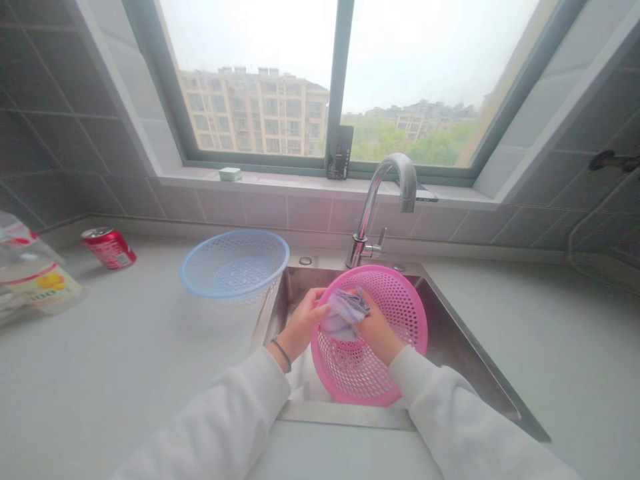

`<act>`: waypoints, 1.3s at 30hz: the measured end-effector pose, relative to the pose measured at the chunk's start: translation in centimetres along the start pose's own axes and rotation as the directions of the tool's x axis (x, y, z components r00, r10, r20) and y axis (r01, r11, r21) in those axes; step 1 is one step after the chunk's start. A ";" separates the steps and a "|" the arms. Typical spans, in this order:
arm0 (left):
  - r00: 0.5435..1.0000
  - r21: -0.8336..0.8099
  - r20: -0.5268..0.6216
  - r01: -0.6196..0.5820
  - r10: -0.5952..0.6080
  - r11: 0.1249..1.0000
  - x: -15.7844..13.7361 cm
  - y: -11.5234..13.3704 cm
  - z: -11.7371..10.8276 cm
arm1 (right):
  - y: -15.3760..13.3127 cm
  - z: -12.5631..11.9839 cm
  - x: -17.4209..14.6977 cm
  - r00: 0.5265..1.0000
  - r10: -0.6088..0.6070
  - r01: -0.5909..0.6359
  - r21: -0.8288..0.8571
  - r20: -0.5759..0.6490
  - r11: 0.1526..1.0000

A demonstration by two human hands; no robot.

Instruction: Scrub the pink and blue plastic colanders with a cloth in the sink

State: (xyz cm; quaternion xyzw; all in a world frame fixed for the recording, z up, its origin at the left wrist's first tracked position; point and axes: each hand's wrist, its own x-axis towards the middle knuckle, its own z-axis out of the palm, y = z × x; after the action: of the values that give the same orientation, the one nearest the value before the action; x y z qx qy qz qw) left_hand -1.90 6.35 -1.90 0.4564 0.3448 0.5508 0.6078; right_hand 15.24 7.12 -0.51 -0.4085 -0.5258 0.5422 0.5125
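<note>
A pink plastic colander [413,313] is tilted over the sink [465,360], its open side facing me. My left hand [304,323] grips its left rim, the thumb lying on the inside near the cloth. In my right hand [377,328] is a bunched light purple cloth [343,315] with a darker edge, pressed against the inside of the colander on the left. The right fingers are partly hidden behind the cloth.
A light blue basket [235,263] stands left of the sink. Behind the sink rises a chrome faucet [373,207]. A red can [109,248] and a clear bottle [37,273] are on the left counter. A green-white block [230,175] and a dark box [340,153] sit on the windowsill.
</note>
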 end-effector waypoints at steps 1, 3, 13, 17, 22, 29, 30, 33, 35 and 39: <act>1.000 0.002 0.000 -0.001 0.001 1.000 0.0 -0.1 0.0 | 0.0 0.0 0.0 1.000 0.006 -0.006 -0.014 0.004 1.000; 1.000 0.006 0.003 -0.002 0.002 1.000 0.1 -0.2 -0.1 | 0.2 -0.1 0.0 1.000 0.009 -0.008 -0.044 0.012 0.999; 1.000 -0.004 0.029 0.002 -0.002 1.000 -0.1 0.1 0.0 | 0.7 -0.6 -0.2 0.988 -0.069 0.092 -0.161 0.142 0.983; 0.999 -0.007 0.037 0.016 -0.016 1.000 -0.1 0.1 0.0 | 0.0 -0.8 -0.4 0.973 -0.146 0.192 -0.274 0.178 0.942; 0.999 0.009 0.026 0.041 -0.041 0.999 -0.2 0.1 0.1 | 0.7 -1.0 0.1 0.986 -0.167 0.167 -0.290 0.022 0.942; 0.999 0.045 0.018 0.027 -0.028 0.999 -0.2 0.0 0.2 | 1.2 -1.0 0.8 0.988 -0.073 0.058 -0.109 -0.135 0.992; 0.999 0.050 0.018 0.026 -0.026 0.998 -0.2 0.1 0.2 | 1.1 -0.9 0.7 0.989 -0.066 0.053 -0.100 -0.133 0.994; 0.999 0.053 0.021 0.033 -0.034 0.998 -0.2 0.2 0.2 | 1.0 -0.8 0.6 0.994 -0.035 0.027 -0.071 -0.103 0.997; 0.999 0.055 0.021 0.044 -0.045 0.998 -0.2 0.2 0.2 | 1.0 -0.7 0.6 0.996 -0.030 0.025 -0.071 -0.079 0.997; 0.999 0.071 0.008 0.046 -0.047 0.996 -0.2 0.3 0.3 | 1.2 -0.5 0.6 0.999 -0.026 0.024 -0.088 -0.020 0.996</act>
State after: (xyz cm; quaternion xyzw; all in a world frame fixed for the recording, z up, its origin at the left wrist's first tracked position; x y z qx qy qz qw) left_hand -1.78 6.09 -1.58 0.4721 0.3716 0.5219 0.6055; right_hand 15.52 7.91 -1.73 -0.4296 -0.5487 0.5080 0.5062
